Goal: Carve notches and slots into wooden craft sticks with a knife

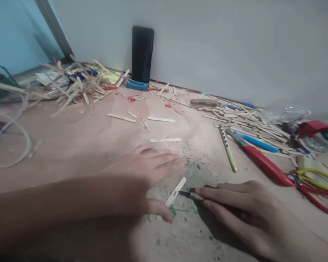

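Knife point(186, 194) on stick point(181, 184), lower centre
Our right hand point(248, 207) pinches the knife; our left hand point(146, 167) has fingers point(166, 160) spread.

Left hand point(149, 169) spread, thumb point(160, 209) apart; right hand point(251, 207), fingers point(221, 195) pinched.

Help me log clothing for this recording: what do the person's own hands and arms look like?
The bare, ungloved left hand and bare, ungloved right hand show no rings. The bare left forearm shows no sleeve, watch or bracelet. Little of the right arm is in view, with no cuff visible.
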Action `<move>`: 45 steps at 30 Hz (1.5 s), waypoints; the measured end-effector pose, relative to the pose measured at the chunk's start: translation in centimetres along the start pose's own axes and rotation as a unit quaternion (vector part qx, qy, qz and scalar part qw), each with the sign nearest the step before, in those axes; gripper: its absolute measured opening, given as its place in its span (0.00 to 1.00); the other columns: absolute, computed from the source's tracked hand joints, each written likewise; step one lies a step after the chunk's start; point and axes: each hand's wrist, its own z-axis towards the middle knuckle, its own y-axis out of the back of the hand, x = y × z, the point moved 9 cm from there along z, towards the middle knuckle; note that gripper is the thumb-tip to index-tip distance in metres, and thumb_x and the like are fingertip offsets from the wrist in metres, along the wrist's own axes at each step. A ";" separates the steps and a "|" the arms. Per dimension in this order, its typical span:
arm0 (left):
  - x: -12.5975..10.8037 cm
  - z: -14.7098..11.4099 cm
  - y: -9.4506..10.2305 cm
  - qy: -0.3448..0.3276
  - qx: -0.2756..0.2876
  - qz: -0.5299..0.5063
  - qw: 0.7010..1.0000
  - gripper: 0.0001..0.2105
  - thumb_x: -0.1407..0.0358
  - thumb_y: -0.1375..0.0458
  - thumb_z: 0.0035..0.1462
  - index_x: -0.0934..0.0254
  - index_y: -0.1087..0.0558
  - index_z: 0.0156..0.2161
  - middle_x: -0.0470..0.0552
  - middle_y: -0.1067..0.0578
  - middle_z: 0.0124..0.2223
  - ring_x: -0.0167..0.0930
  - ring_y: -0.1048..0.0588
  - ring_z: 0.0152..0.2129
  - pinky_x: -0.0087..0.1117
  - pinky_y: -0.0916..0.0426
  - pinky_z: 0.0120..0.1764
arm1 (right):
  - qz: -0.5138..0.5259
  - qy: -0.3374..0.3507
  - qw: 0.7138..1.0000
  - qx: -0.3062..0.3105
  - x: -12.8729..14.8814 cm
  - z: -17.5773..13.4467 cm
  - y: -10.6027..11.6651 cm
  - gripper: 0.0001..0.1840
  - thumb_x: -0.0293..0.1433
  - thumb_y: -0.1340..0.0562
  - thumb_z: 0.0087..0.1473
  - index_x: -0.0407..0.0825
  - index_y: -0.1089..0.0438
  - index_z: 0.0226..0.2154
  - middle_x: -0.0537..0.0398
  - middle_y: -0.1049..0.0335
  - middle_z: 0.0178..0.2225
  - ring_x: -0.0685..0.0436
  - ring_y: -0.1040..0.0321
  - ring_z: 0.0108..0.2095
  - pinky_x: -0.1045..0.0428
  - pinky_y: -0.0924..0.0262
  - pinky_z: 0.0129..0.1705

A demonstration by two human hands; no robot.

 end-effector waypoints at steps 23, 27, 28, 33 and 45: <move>4.8 0.5 6.2 0.230 -0.087 -0.258 0.934 0.17 0.50 0.41 0.92 0.62 0.20 0.56 0.46 0.18 0.40 0.32 0.20 0.32 0.35 0.19 0.41 | -0.187 -0.012 0.982 -0.030 -6.4 11.9 -2.4 0.16 0.42 0.23 0.83 0.51 0.16 0.63 0.45 0.14 0.63 0.34 0.13 0.58 0.34 0.14 0.62; 9.5 -0.3 5.6 0.332 -0.160 -0.311 0.876 0.20 0.47 0.31 0.87 0.63 0.18 0.64 0.51 0.14 0.51 0.33 0.15 0.38 0.37 0.13 0.43 | -0.172 -0.060 0.981 -0.066 -8.8 14.2 -4.4 0.20 0.43 0.23 0.83 0.51 0.17 0.67 0.44 0.15 0.65 0.33 0.13 0.58 0.34 0.13 0.61; 10.2 -0.6 5.5 0.346 -0.175 -0.317 0.866 0.20 0.48 0.30 0.86 0.63 0.17 0.64 0.53 0.14 0.53 0.35 0.13 0.41 0.39 0.11 0.45 | -0.165 -0.072 0.980 -0.079 -9.3 14.1 -4.6 0.19 0.43 0.23 0.83 0.51 0.17 0.66 0.44 0.15 0.64 0.34 0.13 0.57 0.35 0.13 0.60; 11.9 -1.7 5.5 0.375 -0.227 -0.313 0.842 0.19 0.49 0.29 0.85 0.63 0.16 0.63 0.54 0.13 0.56 0.37 0.12 0.46 0.43 0.10 0.51 | -0.109 -0.085 0.979 -0.149 -10.9 12.6 -4.8 0.17 0.44 0.24 0.84 0.50 0.16 0.63 0.47 0.14 0.59 0.37 0.13 0.51 0.39 0.12 0.54; 10.6 -2.2 6.9 0.360 -0.232 -0.255 0.867 0.18 0.48 0.30 0.86 0.64 0.16 0.55 0.49 0.14 0.46 0.34 0.14 0.39 0.40 0.12 0.47 | 0.093 0.066 0.964 -0.239 -5.1 10.3 -3.5 0.08 0.37 0.27 0.87 0.50 0.14 0.57 0.53 0.11 0.49 0.42 0.11 0.44 0.43 0.11 0.51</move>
